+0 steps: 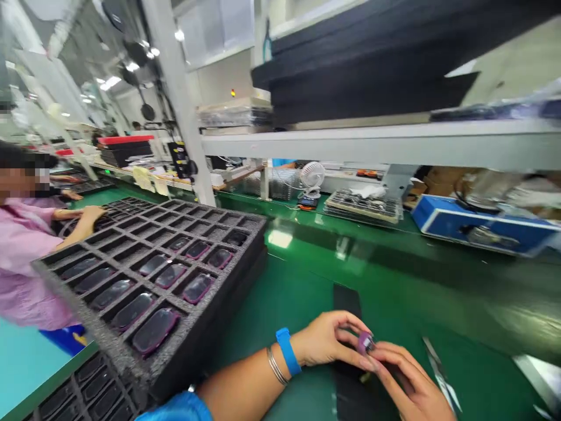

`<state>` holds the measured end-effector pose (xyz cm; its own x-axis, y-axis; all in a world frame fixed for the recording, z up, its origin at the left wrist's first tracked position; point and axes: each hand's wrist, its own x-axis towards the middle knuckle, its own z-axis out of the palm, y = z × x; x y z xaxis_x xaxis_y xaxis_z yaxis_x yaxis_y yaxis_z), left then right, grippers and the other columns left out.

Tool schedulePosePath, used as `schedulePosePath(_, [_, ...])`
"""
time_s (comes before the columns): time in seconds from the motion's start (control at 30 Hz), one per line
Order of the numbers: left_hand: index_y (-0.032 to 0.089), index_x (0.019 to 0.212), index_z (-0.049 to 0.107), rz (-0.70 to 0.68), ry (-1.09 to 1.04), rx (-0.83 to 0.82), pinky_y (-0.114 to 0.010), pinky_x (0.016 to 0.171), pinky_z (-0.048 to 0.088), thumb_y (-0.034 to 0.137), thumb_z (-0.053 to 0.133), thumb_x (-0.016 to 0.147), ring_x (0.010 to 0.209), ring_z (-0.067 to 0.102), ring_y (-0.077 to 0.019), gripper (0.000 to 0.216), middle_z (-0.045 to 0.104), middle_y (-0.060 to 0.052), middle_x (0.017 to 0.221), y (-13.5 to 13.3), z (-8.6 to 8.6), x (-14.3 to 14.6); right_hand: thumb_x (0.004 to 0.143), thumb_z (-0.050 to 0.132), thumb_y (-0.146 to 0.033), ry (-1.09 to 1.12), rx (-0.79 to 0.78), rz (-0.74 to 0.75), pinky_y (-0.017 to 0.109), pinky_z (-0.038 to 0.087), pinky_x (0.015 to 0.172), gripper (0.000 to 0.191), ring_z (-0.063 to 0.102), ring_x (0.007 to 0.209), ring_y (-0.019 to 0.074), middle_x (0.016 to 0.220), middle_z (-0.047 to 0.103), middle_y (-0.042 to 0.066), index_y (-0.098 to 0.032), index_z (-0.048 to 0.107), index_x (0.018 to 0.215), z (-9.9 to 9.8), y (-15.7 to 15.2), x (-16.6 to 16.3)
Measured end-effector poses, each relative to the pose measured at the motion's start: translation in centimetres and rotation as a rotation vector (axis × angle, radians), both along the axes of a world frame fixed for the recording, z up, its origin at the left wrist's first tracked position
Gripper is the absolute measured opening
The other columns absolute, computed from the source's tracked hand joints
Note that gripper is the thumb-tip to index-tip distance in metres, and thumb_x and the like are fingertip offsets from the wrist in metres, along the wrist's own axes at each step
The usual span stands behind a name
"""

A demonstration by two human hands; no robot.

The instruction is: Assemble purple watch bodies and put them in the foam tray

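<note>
My left hand (326, 339), with a blue band and silver bangles at the wrist, pinches a small purple part (364, 341) that has a dark, shiny end. My right hand (409, 377) is closed at the same part, its fingertips meeting those of the left. What the right fingers grip exactly is partly hidden. Below both hands lies a black strip (346, 298) on the green work surface (289, 280). Tweezers (440, 371) rest just right of my right hand.
Left stands a stack of grey foam trays (258, 234), the top one holding several purple-rimmed dark panels (155, 332). Behind are a white fan (312, 175), a rack of parts (363, 204) and a blue box (482, 228) under a shelf (372, 143). A co-worker in pink (30, 257) works at far left.
</note>
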<state>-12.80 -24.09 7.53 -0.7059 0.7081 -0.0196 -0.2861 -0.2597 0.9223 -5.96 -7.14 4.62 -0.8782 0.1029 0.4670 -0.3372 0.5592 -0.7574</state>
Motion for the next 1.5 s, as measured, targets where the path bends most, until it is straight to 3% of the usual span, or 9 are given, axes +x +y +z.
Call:
schedulePosePath(0.43, [0.018,0.095,0.063,-0.025,0.000,0.071,-0.023,0.072,0.047,0.012,0.081,0.055,0.080,0.059,-0.0137,0.044,0.065,-0.004,0.092,-0.1,-0.6,0.6,0.076,0.067,-0.025,-0.032,-0.168,-0.023,0.027,0.047,0.079,0.006,0.059,0.084,0.0146,0.084,0.061,0.003,-0.020,0.065,0.073,3.2,-2.0,1.8])
schedulePosePath(0.7, [0.019,0.097,0.062,0.012,-0.082,0.080,-0.024,0.075,0.049,0.014,0.080,0.059,0.085,0.062,-0.0167,0.042,0.066,-0.005,0.095,-0.2,0.3,1.0,0.083,0.055,-0.020,0.203,0.116,-0.089,0.031,0.046,0.081,0.005,0.055,0.091,0.0166,0.092,0.059,0.006,-0.020,0.060,0.082,4.2,-2.1,2.3])
schedulePosePath(0.83, [0.021,0.101,0.061,-0.022,-0.181,0.095,-0.030,0.078,0.052,0.017,0.077,0.063,0.093,0.064,-0.0237,0.041,0.066,-0.004,0.098,-0.5,0.9,1.0,0.084,0.050,-0.022,0.376,0.140,-0.475,0.033,0.046,0.083,0.013,0.060,0.085,0.0174,0.080,0.064,0.004,-0.020,0.059,0.076,6.6,3.8,2.9])
schedulePosePath(0.93, [0.020,0.103,0.061,-0.044,-0.221,0.104,-0.030,0.076,0.054,0.018,0.077,0.065,0.097,0.064,-0.0261,0.042,0.067,-0.006,0.098,-0.7,0.8,0.8,0.079,0.051,-0.028,0.146,0.117,-0.882,0.035,0.046,0.077,0.018,0.060,0.075,0.0193,0.080,0.066,0.007,-0.016,0.063,0.083,7.7,11.2,4.5])
schedulePosePath(1.07, [0.019,0.105,0.059,-0.071,-0.219,0.118,-0.029,0.077,0.054,0.016,0.074,0.068,0.107,0.059,-0.0275,0.041,0.068,-0.009,0.101,-0.7,0.4,0.7,0.072,0.054,-0.026,-0.098,0.148,-1.058,0.047,0.040,0.088,0.019,0.058,0.090,0.0281,0.083,0.066,0.015,-0.014,0.063,0.061,7.2,15.8,5.4])
schedulePosePath(1.17, [0.020,0.104,0.059,-0.081,-0.212,0.122,-0.031,0.080,0.053,0.016,0.075,0.067,0.104,0.061,-0.0263,0.040,0.068,-0.009,0.101,-0.6,0.3,0.7,0.075,0.054,-0.026,0.077,0.015,-0.845,0.044,0.040,0.092,0.017,0.058,0.098,0.0253,0.096,0.066,0.014,-0.014,0.065,0.072,6.4,11.2,3.8])
schedulePosePath(1.3, [0.019,0.102,0.061,-0.064,-0.191,0.128,-0.032,0.080,0.053,0.014,0.076,0.065,0.092,0.065,-0.0217,0.041,0.068,-0.007,0.100,-0.5,0.2,0.8,0.076,0.058,-0.026,-0.044,-0.309,-0.149,0.031,0.052,0.075,0.011,0.065,0.079,0.0175,0.083,0.069,0.006,-0.018,0.065,0.078,4.8,1.2,1.4])
schedulePosePath(1.4, [0.017,0.100,0.061,-0.045,-0.169,0.129,-0.030,0.078,0.053,0.012,0.077,0.062,0.087,0.065,-0.0186,0.041,0.068,-0.007,0.098,-0.4,0.2,0.8,0.072,0.061,-0.019,-0.049,-0.342,-0.102,0.029,0.053,0.072,0.004,0.065,0.074,0.0165,0.078,0.069,0.005,-0.017,0.065,0.073,3.8,-2.5,1.2])
schedulePosePath(1.5, [0.017,0.099,0.062,-0.027,-0.159,0.116,-0.027,0.077,0.052,0.010,0.078,0.061,0.084,0.064,-0.0172,0.042,0.068,-0.007,0.096,-0.2,0.2,0.9,0.071,0.061,-0.016,0.001,-0.343,-0.108,0.029,0.054,0.073,0.004,0.065,0.076,0.0166,0.078,0.068,0.005,-0.018,0.065,0.070,3.4,-2.6,1.4])
